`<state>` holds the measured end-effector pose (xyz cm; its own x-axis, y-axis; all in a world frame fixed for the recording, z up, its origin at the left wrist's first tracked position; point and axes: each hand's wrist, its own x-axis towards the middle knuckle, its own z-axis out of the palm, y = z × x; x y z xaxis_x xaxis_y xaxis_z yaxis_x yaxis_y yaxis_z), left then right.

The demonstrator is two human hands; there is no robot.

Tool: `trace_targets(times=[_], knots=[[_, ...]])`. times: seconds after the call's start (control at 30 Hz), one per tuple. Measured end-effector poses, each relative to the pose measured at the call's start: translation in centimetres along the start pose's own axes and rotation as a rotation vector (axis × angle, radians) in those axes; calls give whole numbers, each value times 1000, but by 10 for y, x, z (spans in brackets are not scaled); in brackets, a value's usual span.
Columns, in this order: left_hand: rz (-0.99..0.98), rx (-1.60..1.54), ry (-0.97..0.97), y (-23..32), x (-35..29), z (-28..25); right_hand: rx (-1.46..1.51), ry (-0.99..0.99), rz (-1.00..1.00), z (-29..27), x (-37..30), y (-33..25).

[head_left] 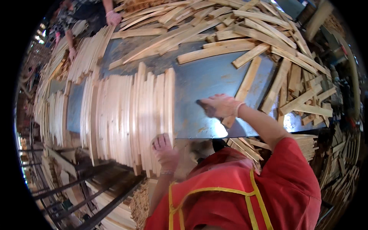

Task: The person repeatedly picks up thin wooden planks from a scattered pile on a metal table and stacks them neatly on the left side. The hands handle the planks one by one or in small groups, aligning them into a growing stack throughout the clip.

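Resting spread fingers (159, 142) against the near end of the packed row of slats (130, 119), the left hand (165, 153) at the near edge of the tabletop (207, 80). Reaching out flat with the right hand (219, 106), fingers (203, 104) extended and close together, blurred, over the bare blue tabletop just beside a single loose slat (245, 86) lying lengthwise under the wrist; cannot tell whether anything is pinched. Judging by the layout, well under way but far from over: a long run of slats already stood on edge and pressed side by side, stretching left along the tabletop, with more bundles (53, 111) beyond at the far left. Left to handle: a big jumbled heap of slats (245, 34) across the far and right side. Pale, fresh-cut wood, thin and narrow, uneven in length, ends ragged along the near edge. Working at the far left corner, another person's hands (113, 17) on similar slats.
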<state>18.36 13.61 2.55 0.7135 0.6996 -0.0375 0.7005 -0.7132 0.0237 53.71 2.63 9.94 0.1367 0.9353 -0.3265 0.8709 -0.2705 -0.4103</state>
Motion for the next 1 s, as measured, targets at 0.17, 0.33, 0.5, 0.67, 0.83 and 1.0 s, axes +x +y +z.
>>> trace_targets(times=[0.17,0.33,0.5,0.67,0.83,1.0], knots=[[127,-121,66,42,22,-32,-663,168,28,18,-61,122],[400,-329,-75,123,65,-29,-260,425,-216,17,-22,72],[431,-200,-279,171,101,-25,-473,585,92,-68,38,221],[411,-261,-492,164,106,-34,-695,216,427,-100,43,314],[65,-480,-553,117,51,-70,-436,-96,233,-182,67,206],[-38,-23,110,46,14,-24,104,56,240,-190,72,95]])
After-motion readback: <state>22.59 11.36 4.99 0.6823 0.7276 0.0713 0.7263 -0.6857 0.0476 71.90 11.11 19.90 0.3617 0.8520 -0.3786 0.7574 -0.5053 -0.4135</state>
